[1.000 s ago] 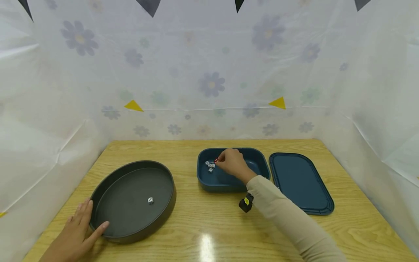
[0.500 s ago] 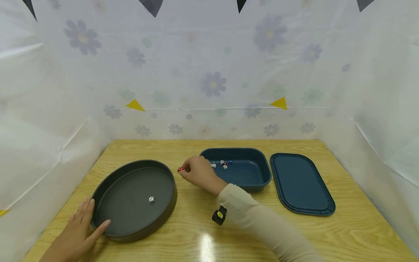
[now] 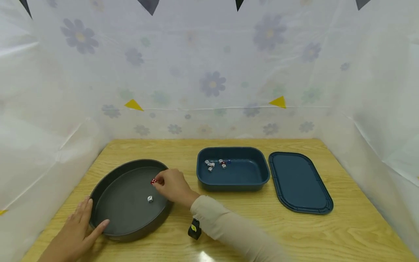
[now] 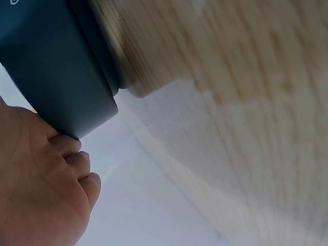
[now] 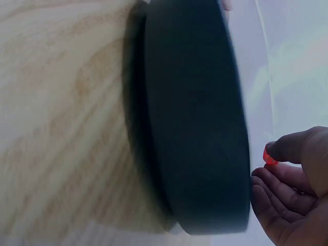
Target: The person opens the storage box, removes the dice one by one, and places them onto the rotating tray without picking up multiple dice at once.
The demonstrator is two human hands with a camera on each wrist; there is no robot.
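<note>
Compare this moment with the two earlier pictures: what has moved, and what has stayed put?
The right hand, pinching a red die, has carried it leftward out of the blue tub and now holds it over the round dark tray. The left hand still rests against that tray's near rim. The white die in the tray, the dice left in the tub and the blue lid are unchanged.

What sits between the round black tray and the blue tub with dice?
Only bare wooden table separates the round tray and the blue tub, per the head view.
</note>
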